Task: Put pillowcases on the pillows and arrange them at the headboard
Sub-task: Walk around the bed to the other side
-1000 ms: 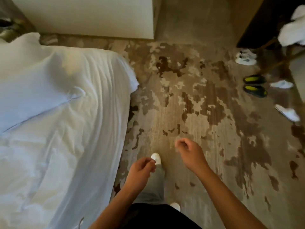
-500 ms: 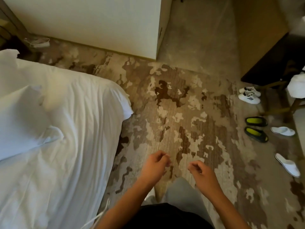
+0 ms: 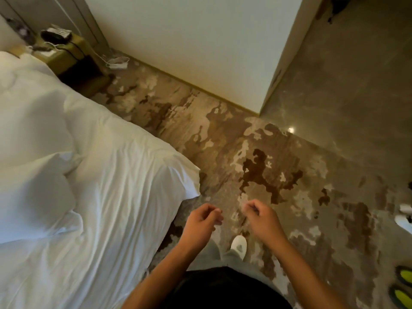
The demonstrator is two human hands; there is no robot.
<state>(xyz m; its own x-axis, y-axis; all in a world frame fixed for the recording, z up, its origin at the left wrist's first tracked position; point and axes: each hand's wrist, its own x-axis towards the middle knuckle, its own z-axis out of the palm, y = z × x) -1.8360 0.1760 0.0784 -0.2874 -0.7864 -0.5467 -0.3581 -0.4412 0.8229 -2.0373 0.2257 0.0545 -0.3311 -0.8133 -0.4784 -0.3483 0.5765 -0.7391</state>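
Pillows (image 3: 33,197) lie on the bed, well to the left of your hands, and neither hand touches them. Your left hand (image 3: 201,221) hangs over the carpet just beside the bed's corner, its fingers (image 3: 215,211) curled loosely inward toward the palm, holding nothing. Your right hand (image 3: 259,217) hangs near it at about the same height, fingers (image 3: 249,207) likewise curled in a loose fist, empty. The two hands are close but apart, knuckles turned toward each other.

Below them your white slipper (image 3: 239,244) points forward on the patterned carpet (image 3: 223,134), under a grey trouser leg. Your forearms reach out from a dark top at the bottom of the view.

To the left, the bed (image 3: 111,219) is covered in wrinkled white sheeting that drapes off its corner. One white pillow lies at the left edge with a corner pointing right; another (image 3: 33,121) is bunched above it, nearer the bed's far end. You cannot tell from here whether either wears a pillowcase.

Beyond the bed's far end stands a nightstand (image 3: 66,54) with a dark object and cables on top. A white wall (image 3: 189,41) runs behind the carpet, ending at a corner where a smooth grey floor (image 3: 345,97) begins. At the right edge, green-lined shoes (image 3: 402,284) and a white slipper (image 3: 404,219) sit on the floor.
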